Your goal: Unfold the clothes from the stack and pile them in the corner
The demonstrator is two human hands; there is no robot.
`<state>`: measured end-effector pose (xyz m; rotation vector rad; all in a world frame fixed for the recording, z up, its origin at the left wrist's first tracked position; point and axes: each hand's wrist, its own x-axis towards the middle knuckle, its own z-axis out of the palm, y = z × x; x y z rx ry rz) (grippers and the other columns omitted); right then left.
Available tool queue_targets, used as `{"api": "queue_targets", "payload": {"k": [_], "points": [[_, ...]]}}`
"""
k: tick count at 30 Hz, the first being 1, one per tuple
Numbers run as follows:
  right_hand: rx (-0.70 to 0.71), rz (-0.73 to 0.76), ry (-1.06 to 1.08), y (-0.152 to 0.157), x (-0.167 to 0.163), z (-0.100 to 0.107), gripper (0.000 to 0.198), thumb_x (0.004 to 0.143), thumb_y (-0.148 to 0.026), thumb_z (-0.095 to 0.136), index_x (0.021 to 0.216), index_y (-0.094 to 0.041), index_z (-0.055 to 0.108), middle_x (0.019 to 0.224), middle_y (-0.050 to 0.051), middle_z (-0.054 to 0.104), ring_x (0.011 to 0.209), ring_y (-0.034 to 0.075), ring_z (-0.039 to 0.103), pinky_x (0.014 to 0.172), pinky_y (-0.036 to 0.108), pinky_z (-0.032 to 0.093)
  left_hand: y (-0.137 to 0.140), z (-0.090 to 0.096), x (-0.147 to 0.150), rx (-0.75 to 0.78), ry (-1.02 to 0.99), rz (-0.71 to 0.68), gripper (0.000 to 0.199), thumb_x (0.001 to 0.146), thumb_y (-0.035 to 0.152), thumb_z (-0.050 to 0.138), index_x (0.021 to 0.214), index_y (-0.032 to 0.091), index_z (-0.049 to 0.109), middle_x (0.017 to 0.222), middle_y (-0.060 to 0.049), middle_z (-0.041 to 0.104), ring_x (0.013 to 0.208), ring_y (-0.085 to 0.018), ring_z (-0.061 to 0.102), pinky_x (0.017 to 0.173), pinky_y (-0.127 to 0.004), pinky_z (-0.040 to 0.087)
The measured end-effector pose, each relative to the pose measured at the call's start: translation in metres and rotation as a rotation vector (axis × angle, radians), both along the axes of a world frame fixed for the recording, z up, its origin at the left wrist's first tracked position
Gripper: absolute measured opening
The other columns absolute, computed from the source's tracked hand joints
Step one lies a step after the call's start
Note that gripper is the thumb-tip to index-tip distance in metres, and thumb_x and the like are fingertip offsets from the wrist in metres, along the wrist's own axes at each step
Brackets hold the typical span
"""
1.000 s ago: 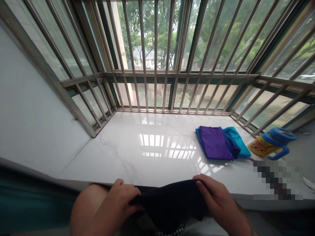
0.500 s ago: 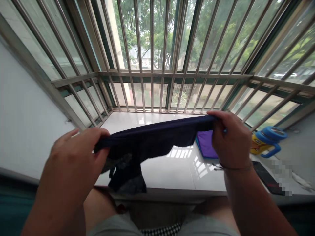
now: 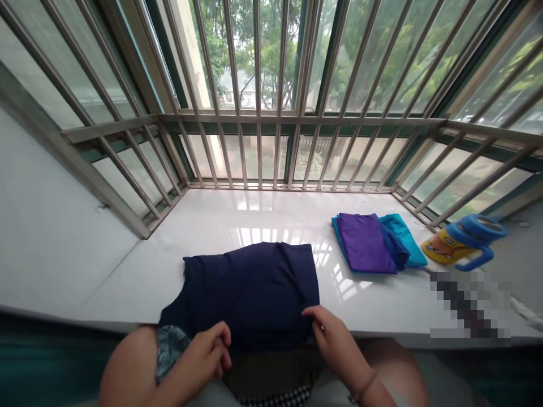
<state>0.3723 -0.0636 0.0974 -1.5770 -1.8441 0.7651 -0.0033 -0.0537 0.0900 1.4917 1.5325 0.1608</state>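
A dark navy garment (image 3: 250, 288) lies spread flat on the white glossy windowsill (image 3: 203, 226), its near edge hanging over the front of the sill. My left hand (image 3: 207, 353) pinches the garment's near left edge, beside a patterned grey patch of fabric (image 3: 169, 347). At the lower right corner of the garment, my right hand (image 3: 335, 339) grips the cloth between thumb and fingers.
A folded stack of purple and teal cloth (image 3: 373, 243) lies to the right on the sill. Further right, a yellow bottle with a blue lid and handle (image 3: 464, 240) lies on its side, and a dark flat object (image 3: 462, 302) is blurred out. Metal window bars (image 3: 271, 124) enclose the sill.
The navy garment was held up stretched between both hands; it has been laid down flat on the sill, and both hands have dropped to its near edge.
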Motion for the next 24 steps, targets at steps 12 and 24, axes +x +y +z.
{"api": "queue_targets", "payload": {"k": [12,24], "points": [[-0.316,0.325,0.744,-0.031,-0.109,0.044,0.017,0.094,-0.022,0.055,0.094,-0.021,0.072,0.116,0.007,0.082,0.109,0.023,0.076,0.098,0.034,0.056,0.053,-0.019,0.081,0.305,-0.041,-0.251,0.077,0.089,0.016,0.047,0.162,0.038,0.057,0.146,-0.004,0.073,0.138,-0.027,0.065,0.122,-0.040,0.045],[0.491,-0.277,-0.266,0.044,0.005,-0.037,0.026,0.104,-0.034,0.057,0.121,-0.022,0.072,0.134,0.019,0.071,0.130,0.038,0.065,0.111,0.060,0.054,0.071,-0.010,0.070,0.326,-0.461,-0.038,0.021,0.092,0.041,0.063,0.102,0.024,0.071,0.096,-0.004,0.077,0.095,-0.027,0.071,0.089,-0.038,0.058]]}}
